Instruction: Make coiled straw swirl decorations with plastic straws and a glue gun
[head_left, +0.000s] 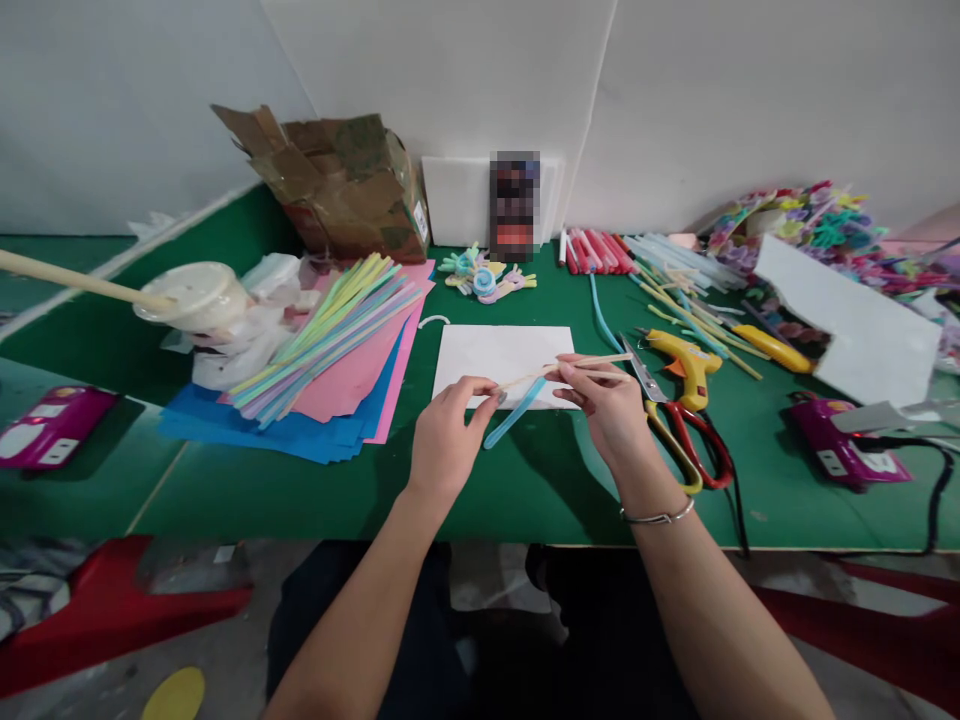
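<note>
In the head view, my left hand (pixel 445 435) pinches one end of a thin cream pipe cleaner (pixel 523 377) between thumb and fingertips. My right hand (pixel 609 408) is closed on the same cream strand, whose pale lengths stick out past its fingers to the right. A doubled light-blue pipe cleaner (pixel 511 416) slants down to the left from beside the right fingertips; whether that hand grips it I cannot tell. Both hands are over the front part of a white sheet (pixel 499 350). Scissors (pixel 694 445) with red and yellow handles lie just right of my right hand.
A yellow glue gun (pixel 686 365) and a yellow cutter (pixel 772 348) lie at right. Pastel pipe cleaners (pixel 330 335) rest on coloured sheets at left. A finished pipe-cleaner piece (pixel 484 280), a phone (pixel 515 205) and a cardboard box (pixel 352 190) are behind.
</note>
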